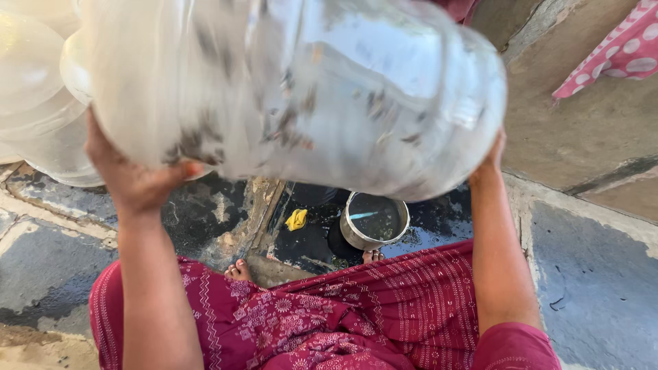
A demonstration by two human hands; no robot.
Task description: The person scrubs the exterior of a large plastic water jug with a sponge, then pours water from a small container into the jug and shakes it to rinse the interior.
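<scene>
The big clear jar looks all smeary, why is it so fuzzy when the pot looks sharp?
In the head view, the jar is streaked with motion blur and bright sun glare, held close to the camera by the left hand and right hand; the steel pot below looks sharp.

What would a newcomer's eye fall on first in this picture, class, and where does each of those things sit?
First comes the big clear plastic jar, blurred and flecked with dark bits, filling the top of the view between the left hand and the right hand. Below it, on the wet dark floor near the person's toes, stands a steel pot with a small yellow scrap to its left. A maroon patterned garment spreads across the bottom.
</scene>
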